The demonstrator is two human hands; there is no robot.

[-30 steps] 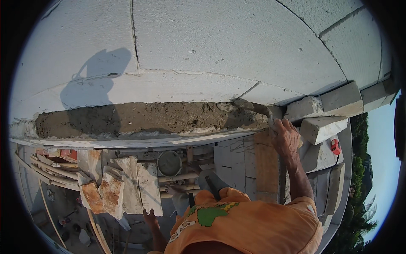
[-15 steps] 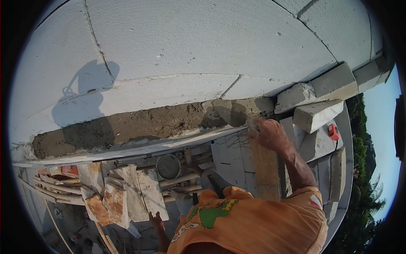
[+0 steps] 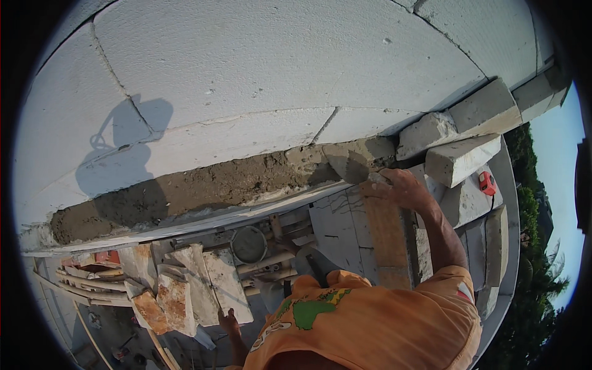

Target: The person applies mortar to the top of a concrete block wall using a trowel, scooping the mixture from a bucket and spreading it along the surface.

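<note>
My right hand [image 3: 405, 189] is closed round the handle of a trowel [image 3: 353, 168]. The trowel's blade lies over the right part of a long bed of wet grey mortar [image 3: 216, 182], which runs along the foot of a white block wall [image 3: 265, 68]. Far below on the left, my left hand [image 3: 229, 323] is beside the lower edge of a pale slab [image 3: 227, 287]. Its fingers look apart and hold nothing I can see; whether they touch the slab is unclear.
A round bucket [image 3: 249, 244] of grey mix stands below the ledge. Broken block pieces [image 3: 176, 295] lie over bamboo poles [image 3: 92, 290] on the left. On the right are loose blocks [image 3: 462, 157], a red tape measure [image 3: 486, 183] and a wooden board [image 3: 388, 240].
My right hand and the trowel have moved a little to the right along the mortar bed. My left hand has stayed by the slab while the whole view shifted slightly.
</note>
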